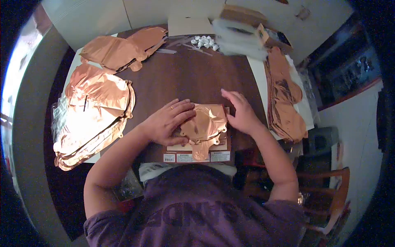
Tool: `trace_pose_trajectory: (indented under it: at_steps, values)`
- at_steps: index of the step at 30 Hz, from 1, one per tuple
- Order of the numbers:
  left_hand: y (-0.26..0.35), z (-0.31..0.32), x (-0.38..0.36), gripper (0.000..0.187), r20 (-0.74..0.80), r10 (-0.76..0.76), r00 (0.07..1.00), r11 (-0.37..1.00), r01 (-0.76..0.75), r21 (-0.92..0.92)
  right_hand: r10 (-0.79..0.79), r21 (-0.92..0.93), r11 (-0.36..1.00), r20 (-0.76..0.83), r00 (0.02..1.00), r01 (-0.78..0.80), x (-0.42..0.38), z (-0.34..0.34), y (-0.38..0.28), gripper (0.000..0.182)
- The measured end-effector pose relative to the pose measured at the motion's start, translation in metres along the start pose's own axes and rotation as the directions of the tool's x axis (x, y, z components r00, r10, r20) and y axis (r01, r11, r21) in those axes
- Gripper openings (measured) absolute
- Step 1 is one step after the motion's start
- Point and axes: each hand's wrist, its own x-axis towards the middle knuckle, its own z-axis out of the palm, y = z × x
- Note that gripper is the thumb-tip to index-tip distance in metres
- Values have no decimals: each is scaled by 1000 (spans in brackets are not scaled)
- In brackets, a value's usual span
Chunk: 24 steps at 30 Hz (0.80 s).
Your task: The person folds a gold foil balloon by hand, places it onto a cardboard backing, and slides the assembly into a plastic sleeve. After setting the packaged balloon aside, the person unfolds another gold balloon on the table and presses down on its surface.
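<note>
Copper foil balloon (204, 124) lies folded on a backing card (197, 150) at the bench's near edge, both hands (168, 121) (242, 112) pressing it flat, open-palmed; uneven pressure could crease it askew.

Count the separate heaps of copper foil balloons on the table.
4: a big stack at the left edge, a heap at the far left, a strip along the right, and one under both hands. Each pile may hide more balloons.
</note>
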Motion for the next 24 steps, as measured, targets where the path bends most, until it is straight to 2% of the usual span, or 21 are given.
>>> trace_pose_trajectory:
  at_steps: [3, 5, 9, 12, 15, 17, 21, 24]
  values:
    - [0, -2, 1, 85, -14, 2, 1000, 1000, -3, -17, -2, -100, 995, 67, 998, 9, 11, 2, 11, 38]
    - [-3, 2, -1, 85, -54, 0, 999, 998, -4, -61, 2, -59, 998, 132, 991, 6, 21, 7, 22, 27]
    - [4, -7, -2, 87, -25, -23, 999, 999, 24, 24, 62, 18, 998, 176, 982, -66, 29, 6, 18, 15]
    - [5, -8, -2, 89, -18, -61, 998, 997, 62, 53, 34, 16, 999, 159, 987, -37, 31, 7, 19, 13]
    - [2, -7, -8, 91, -47, -102, 994, 993, 104, 51, 81, 51, 995, 164, 983, -91, 31, 5, 21, 12]
    - [1, -9, -11, 93, -48, -130, 990, 992, 130, -8, 92, 80, 991, 207, 974, -111, 33, 7, 29, 12]
    - [3, -8, -12, 100, -39, -189, 981, 981, 191, 36, 114, 155, 972, 349, 930, -178, 44, 3, 33, 8]
    - [7, -11, -10, 102, -44, -236, 971, 972, 234, -29, 222, 174, 936, 383, 897, -306, 49, 0, 31, 6]
